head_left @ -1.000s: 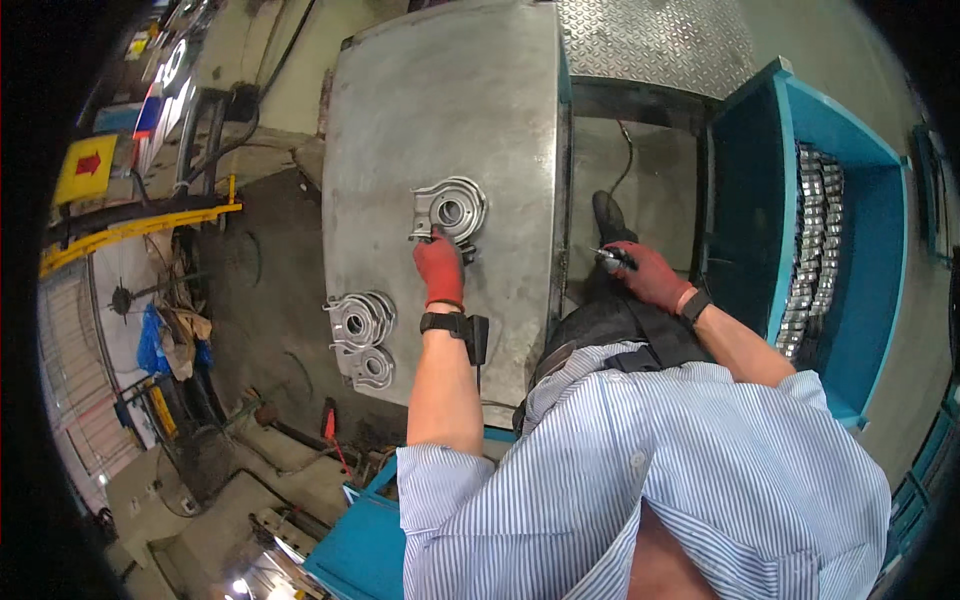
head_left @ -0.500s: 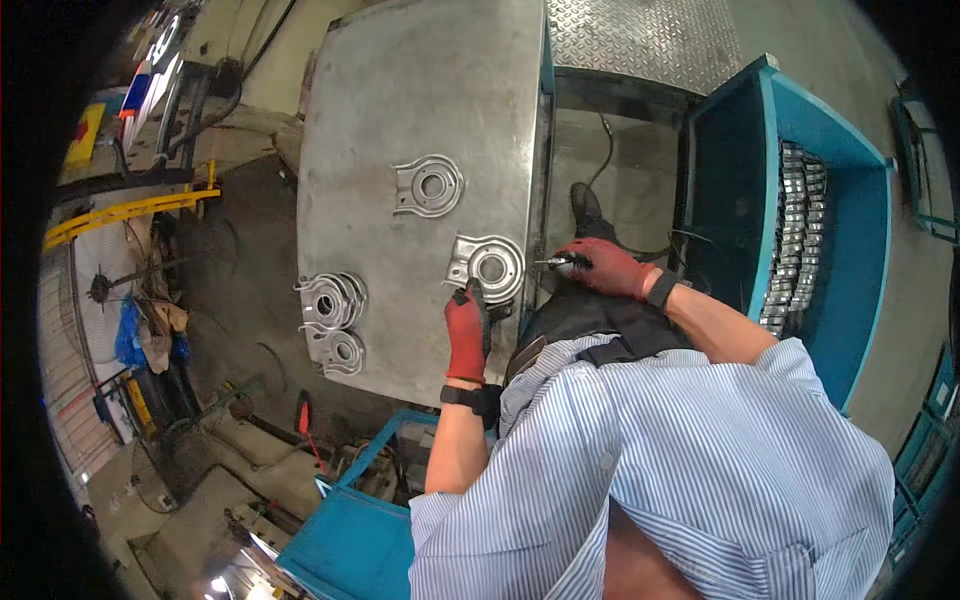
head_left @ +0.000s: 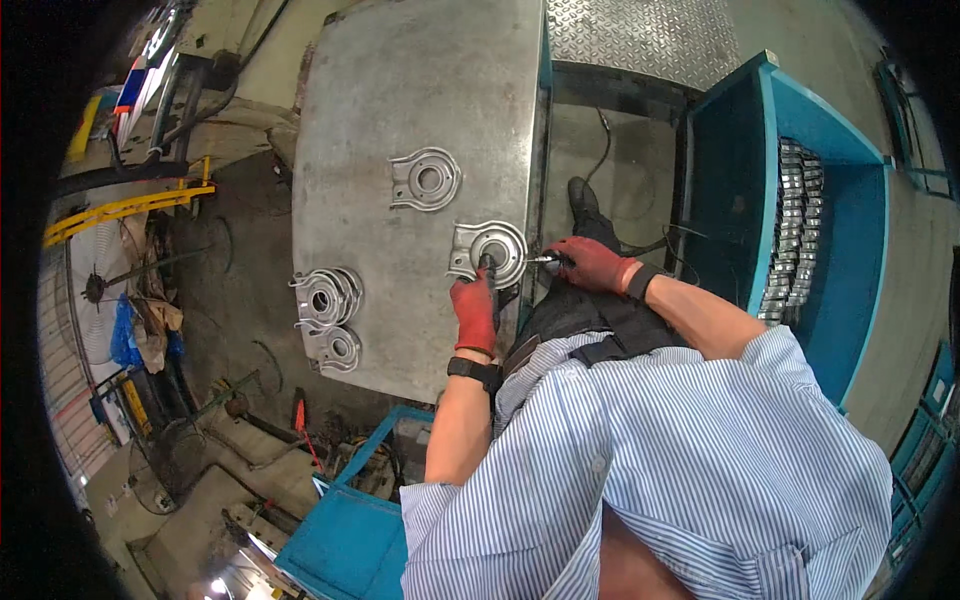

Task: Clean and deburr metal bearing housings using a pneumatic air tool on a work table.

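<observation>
Fairly bright indoor light on my feed, with black corners.
I see soft sheen on the table [head_left: 430,95], glints on the metal part [head_left: 513,250], a glaring light [head_left: 219,586] lower left, darker floor [head_left: 255,215], and the box [head_left: 850,260] bowing near the rim.

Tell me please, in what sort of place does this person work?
Probably a factory or metal workshop: ring-shaped metal parts lie on a metal-topped table, a teal bin holds rows of metal pieces, and the gloved right hand holds a hand tool.
</observation>
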Motion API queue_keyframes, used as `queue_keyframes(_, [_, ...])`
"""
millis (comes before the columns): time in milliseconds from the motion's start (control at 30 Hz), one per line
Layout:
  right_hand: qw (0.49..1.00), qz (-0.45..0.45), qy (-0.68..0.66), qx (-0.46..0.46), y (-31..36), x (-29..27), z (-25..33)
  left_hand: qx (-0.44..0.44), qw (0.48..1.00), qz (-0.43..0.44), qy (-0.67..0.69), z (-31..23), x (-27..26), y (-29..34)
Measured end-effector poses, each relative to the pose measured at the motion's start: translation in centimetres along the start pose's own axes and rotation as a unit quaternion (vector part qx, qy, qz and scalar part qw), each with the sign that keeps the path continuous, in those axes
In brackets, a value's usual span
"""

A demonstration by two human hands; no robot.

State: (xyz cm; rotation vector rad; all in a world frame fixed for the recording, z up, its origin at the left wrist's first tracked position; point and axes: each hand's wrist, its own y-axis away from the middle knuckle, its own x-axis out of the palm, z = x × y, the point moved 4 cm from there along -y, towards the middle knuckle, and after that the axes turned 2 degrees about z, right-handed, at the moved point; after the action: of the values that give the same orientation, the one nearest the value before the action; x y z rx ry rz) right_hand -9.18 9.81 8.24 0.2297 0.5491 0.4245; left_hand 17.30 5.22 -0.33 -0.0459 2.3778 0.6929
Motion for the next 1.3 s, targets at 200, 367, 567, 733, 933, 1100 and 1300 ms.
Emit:
queue_keyframes(200, [0.998,-0.048,0.0,-0.048,0.2,0.4,-1.2,0.102,0.994,-0.011,-0.038,-2.9,0.1,1.0])
queue_keyframes(367, [0.999,-0.047,-0.006,-0.013,0.6,0.1,-1.1,0.053,0.998,-0.018,-0.042,-4.9,-0.2,2.2])
queue_keyframes(567, [0.999,-0.043,-0.007,-0.012,0.5,0.1,-0.9,0.077,0.987,-0.022,-0.141,-5.8,-0.9,2.8])
queue_keyframes(733, [0.998,-0.067,-0.005,-0.017,0.4,0.3,-2.3,0.047,0.998,0.0,-0.039,-9.5,-1.4,4.7])
queue_keyframes(933, [0.999,-0.043,-0.005,-0.019,-0.2,0.6,-1.9,0.103,0.989,-0.051,-0.097,-5.6,-0.9,2.1])
queue_keyframes(1100, [0.998,-0.047,-0.03,-0.029,0.0,-0.2,-2.2,0.087,0.992,-0.013,-0.094,-6.1,-0.3,2.0])
queue_keyframes(1300, [0.997,-0.063,-0.018,-0.029,-0.3,-0.5,-1.9,0.052,0.993,-0.054,-0.09,-5.7,-0.2,2.2])
